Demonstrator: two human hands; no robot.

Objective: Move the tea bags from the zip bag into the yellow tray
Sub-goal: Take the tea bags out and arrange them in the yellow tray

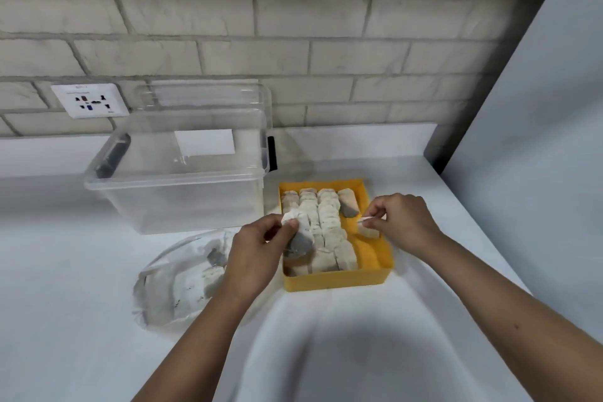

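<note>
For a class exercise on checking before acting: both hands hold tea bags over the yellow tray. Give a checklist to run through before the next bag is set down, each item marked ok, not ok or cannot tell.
1. Left hand grips a pale paper tea bag: ok.
2. Right hand pinches a second pale tea bag: ok.
3. Rectangular yellow plastic tray has free room, in its right column: ok.
4. Rows of tea bags already in the tray stand neatly: ok.
5. Clear plastic zip bag still holds bags to move: ok.
6. How many bags remain in the zip bag: cannot tell.
</note>
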